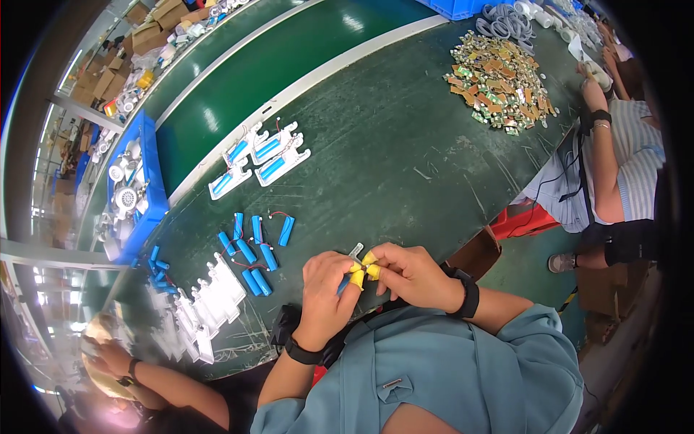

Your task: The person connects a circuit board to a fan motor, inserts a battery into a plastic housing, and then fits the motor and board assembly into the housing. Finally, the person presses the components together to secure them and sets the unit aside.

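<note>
My left hand (329, 289) and my right hand (419, 276) meet close in front of my body, at the near edge of the bench. Yellow finger covers sit on the thumbs and index fingertips, which are pinched together. A white plastic part (356, 249) sticks out beyond the left fingertips. Under the left hand shows a bit of a blue battery (343, 283); the hands hide the rest. What the right fingertips pinch is too small and covered to make out. Left of my hands lie several loose blue batteries (269, 257) with thin wires.
White plastic housings with batteries (272, 169) lie farther off; stacked white housings (210, 300) stand at left. A heap of small circuit boards (499, 83) and grey tubing (506, 25) lie far right. A blue bin (155, 170) borders the left. Co-workers' hands (108, 356) (594, 94) show at both sides.
</note>
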A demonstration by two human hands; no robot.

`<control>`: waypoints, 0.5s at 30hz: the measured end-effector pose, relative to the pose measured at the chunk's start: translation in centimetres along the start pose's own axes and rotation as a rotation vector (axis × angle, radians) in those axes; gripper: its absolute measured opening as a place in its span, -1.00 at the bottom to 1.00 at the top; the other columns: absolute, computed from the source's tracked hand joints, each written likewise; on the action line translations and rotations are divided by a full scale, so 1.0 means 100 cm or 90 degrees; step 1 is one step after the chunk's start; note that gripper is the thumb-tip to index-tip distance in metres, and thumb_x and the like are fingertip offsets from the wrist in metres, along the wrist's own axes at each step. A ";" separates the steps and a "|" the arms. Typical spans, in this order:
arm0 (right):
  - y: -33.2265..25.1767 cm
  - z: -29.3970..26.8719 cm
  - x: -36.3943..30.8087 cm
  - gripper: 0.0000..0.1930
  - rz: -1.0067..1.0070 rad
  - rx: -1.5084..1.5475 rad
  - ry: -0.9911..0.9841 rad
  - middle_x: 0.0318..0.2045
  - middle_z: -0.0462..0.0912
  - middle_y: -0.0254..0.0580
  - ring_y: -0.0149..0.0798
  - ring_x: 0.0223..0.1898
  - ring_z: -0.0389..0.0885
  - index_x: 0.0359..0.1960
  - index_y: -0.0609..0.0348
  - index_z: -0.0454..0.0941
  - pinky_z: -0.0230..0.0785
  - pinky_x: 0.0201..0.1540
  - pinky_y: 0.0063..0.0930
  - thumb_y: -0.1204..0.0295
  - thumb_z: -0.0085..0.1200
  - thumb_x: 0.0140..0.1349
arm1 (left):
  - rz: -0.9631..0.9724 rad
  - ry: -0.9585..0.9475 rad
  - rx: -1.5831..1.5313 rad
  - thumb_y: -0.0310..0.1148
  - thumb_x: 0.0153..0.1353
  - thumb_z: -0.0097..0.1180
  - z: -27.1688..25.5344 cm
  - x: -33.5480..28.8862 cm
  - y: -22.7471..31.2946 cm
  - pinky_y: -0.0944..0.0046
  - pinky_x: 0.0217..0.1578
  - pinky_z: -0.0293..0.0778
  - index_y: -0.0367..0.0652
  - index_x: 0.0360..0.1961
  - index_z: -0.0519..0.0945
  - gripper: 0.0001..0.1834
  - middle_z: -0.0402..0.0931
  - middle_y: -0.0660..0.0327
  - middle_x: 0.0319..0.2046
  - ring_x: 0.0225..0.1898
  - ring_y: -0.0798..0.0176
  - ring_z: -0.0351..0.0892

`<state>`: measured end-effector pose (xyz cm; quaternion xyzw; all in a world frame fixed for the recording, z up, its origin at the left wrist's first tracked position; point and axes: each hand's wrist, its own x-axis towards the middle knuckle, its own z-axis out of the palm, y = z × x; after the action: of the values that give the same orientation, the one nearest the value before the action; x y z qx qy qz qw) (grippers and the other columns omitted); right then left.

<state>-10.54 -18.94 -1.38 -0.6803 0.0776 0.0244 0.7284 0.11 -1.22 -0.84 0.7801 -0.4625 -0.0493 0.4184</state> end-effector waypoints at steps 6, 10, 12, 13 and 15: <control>-0.005 -0.002 0.000 -0.76 0.027 -0.028 0.019 -0.33 0.67 -0.26 -0.50 -0.37 0.69 0.02 0.27 0.50 0.55 -0.48 -0.64 0.62 -0.04 0.34 | 0.037 0.012 0.019 -0.55 -0.02 0.22 0.001 0.007 -0.001 0.02 0.05 0.35 -0.20 -0.18 0.57 -0.69 0.61 0.14 -0.22 -0.07 -0.01 0.56; -0.008 -0.004 0.003 -0.82 0.014 -0.051 0.001 -0.37 0.65 -0.26 -0.50 -0.43 0.67 -0.07 0.29 0.53 0.52 -0.49 -0.65 0.62 -0.04 0.33 | 0.096 0.035 0.062 -0.56 -0.08 0.26 -0.002 0.011 0.001 -0.02 0.03 0.37 -0.18 -0.23 0.59 -0.70 0.60 0.14 -0.26 -0.12 0.00 0.58; -0.009 -0.003 0.003 -0.83 -0.009 -0.064 -0.017 -0.39 0.65 -0.26 -0.50 -0.45 0.66 -0.10 0.29 0.55 0.51 -0.49 -0.65 0.62 -0.04 0.33 | 0.106 0.026 0.062 -0.55 -0.08 0.27 -0.003 0.011 0.000 -0.04 0.04 0.37 -0.17 -0.23 0.59 -0.70 0.59 0.14 -0.27 -0.13 0.00 0.58; -0.007 -0.003 0.003 -0.84 -0.004 -0.065 -0.008 -0.40 0.65 -0.25 -0.50 -0.47 0.66 -0.11 0.30 0.55 0.51 -0.50 -0.64 0.62 -0.04 0.33 | 0.117 0.016 0.061 -0.54 -0.08 0.27 -0.006 0.010 -0.002 -0.06 0.04 0.37 -0.17 -0.23 0.59 -0.69 0.58 0.15 -0.28 -0.14 0.00 0.57; -0.003 -0.001 0.006 -0.86 0.011 -0.082 -0.014 -0.41 0.65 -0.24 -0.50 -0.49 0.65 -0.14 0.32 0.55 0.50 -0.50 -0.63 0.62 -0.05 0.34 | 0.121 -0.017 0.067 -0.48 -0.01 0.23 -0.008 0.007 -0.006 -0.09 0.11 0.32 -0.17 -0.19 0.57 -0.70 0.55 0.16 -0.28 -0.06 0.04 0.52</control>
<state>-9.94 -19.08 -1.13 -0.7246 0.0735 0.0430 0.6839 1.29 -1.08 -0.50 0.7530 -0.5421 0.0043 0.3730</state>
